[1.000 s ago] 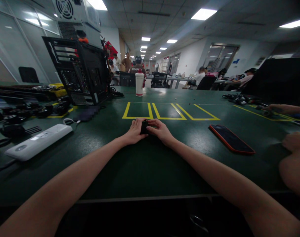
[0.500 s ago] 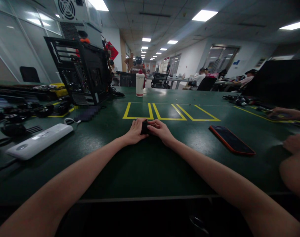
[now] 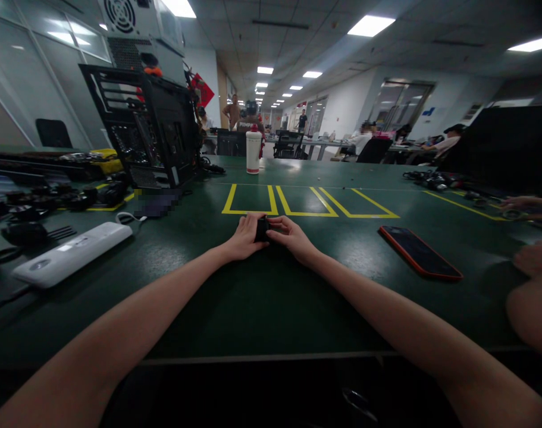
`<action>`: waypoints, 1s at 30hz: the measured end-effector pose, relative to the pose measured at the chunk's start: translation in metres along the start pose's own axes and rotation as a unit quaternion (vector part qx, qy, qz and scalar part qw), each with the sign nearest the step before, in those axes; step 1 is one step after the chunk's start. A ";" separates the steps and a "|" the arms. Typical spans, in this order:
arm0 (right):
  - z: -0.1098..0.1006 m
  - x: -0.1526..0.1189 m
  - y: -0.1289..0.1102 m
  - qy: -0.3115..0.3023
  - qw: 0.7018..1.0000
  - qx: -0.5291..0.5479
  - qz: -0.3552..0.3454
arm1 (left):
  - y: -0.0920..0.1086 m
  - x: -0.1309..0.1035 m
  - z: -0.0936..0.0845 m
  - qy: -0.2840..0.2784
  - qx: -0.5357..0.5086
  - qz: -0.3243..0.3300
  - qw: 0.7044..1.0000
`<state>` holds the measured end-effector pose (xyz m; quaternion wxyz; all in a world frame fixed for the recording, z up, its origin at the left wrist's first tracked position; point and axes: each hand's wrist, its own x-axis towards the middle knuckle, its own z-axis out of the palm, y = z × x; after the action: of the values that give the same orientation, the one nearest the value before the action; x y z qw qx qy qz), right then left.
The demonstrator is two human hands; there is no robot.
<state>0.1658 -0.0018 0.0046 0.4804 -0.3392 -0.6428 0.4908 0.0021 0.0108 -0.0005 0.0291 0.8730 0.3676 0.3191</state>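
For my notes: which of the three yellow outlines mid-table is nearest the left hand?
The leftmost yellow outline: its near edge is just beyond the left hand, while the middle outline and right outline lie farther right.

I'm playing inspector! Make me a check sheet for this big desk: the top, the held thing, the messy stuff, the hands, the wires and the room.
Surface: green table with yellow tape outlines; glare spots.
Held thing: small black object, mostly covered by fingers; too dark to identify.
Clutter: white power strip and black parts on the left, phone on the right, white bottle standing farther back.
Hands: left hand holds the object; right hand has its fingertips on it.
Cables: dark cord at the power strip's near end, short white cable by its far end.
Surroundings: open computer case at left; another person's hand at right; people farther back.
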 end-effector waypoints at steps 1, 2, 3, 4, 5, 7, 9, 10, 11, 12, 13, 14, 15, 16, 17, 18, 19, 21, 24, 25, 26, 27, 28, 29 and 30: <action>0.000 0.000 0.000 0.004 1.000 0.000 0.002 | 0.000 0.000 0.000 -0.001 0.001 0.001 1.000; 0.000 0.001 0.001 0.013 1.000 -0.001 0.003 | 0.000 0.000 0.000 -0.002 0.003 0.002 1.000; 0.000 0.002 0.002 0.023 1.000 -0.003 0.003 | -0.001 0.000 0.001 -0.002 0.004 0.004 1.000; 0.000 0.003 0.002 0.034 0.999 -0.006 0.002 | -0.001 0.000 0.001 -0.001 0.004 0.005 1.000; 0.001 0.004 0.003 0.043 0.999 -0.010 0.000 | -0.002 0.001 0.002 0.001 0.004 0.007 1.000; 0.002 0.005 0.003 0.051 0.999 -0.016 -0.003 | -0.002 0.001 0.002 0.002 0.002 0.008 1.000; 0.003 0.005 0.002 0.043 0.999 -0.014 0.004 | -0.002 0.001 0.002 0.000 0.001 0.006 1.000; 0.003 0.005 0.001 0.037 0.999 -0.011 0.009 | -0.003 0.001 0.002 0.000 0.001 0.005 1.000; 0.003 0.004 0.000 0.030 0.999 -0.009 0.013 | -0.003 0.000 0.001 -0.001 0.001 0.004 1.000; 0.004 0.003 -0.001 0.026 1.000 -0.006 0.013 | -0.003 0.000 0.001 -0.002 0.001 0.004 1.000; 0.004 0.002 -0.001 0.023 1.000 -0.003 0.010 | -0.003 0.000 0.001 -0.002 0.000 0.004 1.000; 0.004 0.001 -0.002 0.020 1.000 -0.001 0.002 | -0.003 0.000 0.001 -0.002 0.000 0.004 1.000; 0.003 0.001 -0.001 0.018 1.000 0.000 -0.008 | -0.003 0.000 0.001 -0.002 0.000 0.004 1.000; 0.003 0.001 -0.001 0.016 1.000 -0.002 -0.016 | -0.003 0.000 0.001 -0.002 -0.001 0.003 1.000; 0.002 0.001 0.000 0.013 1.000 -0.007 -0.023 | -0.003 0.000 0.001 -0.002 -0.001 0.002 1.000; 0.002 0.001 0.001 0.013 0.999 -0.013 -0.026 | -0.003 0.000 0.001 -0.003 -0.001 0.001 1.000; 0.001 0.002 0.002 0.016 0.999 -0.020 -0.027 | -0.003 0.000 0.001 -0.003 -0.002 0.000 1.000; 0.001 0.003 0.003 0.027 0.999 -0.029 -0.024 | -0.002 0.000 0.000 -0.006 -0.002 0.000 1.000; 0.002 0.005 0.004 0.043 0.998 -0.036 -0.033 | -0.002 0.000 0.000 -0.010 -0.001 -0.002 1.000; 0.002 0.006 0.004 0.045 0.998 -0.038 -0.037 | -0.002 0.000 0.000 -0.011 -0.002 -0.003 1.000; 0.002 0.006 0.003 0.044 0.998 -0.037 -0.039 | -0.002 0.000 0.000 -0.010 -0.002 -0.003 1.000; 0.003 0.005 0.002 0.040 0.998 -0.034 -0.036 | -0.003 0.000 0.000 -0.009 -0.002 -0.003 1.000; 0.003 0.005 0.002 0.035 0.999 -0.030 -0.028 | -0.003 0.000 0.000 -0.008 -0.002 -0.002 1.000; 0.003 0.004 0.001 0.028 0.999 -0.025 -0.017 | -0.003 0.000 0.000 -0.007 -0.002 -0.002 1.000; 0.004 0.004 0.000 0.023 1.000 -0.020 -0.008 | -0.003 0.000 0.001 -0.006 -0.002 -0.001 1.000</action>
<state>0.1612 0.0005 0.0052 0.4920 -0.3546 -0.6439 0.4665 0.0004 0.0135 -0.0020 0.0338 0.8746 0.3675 0.3143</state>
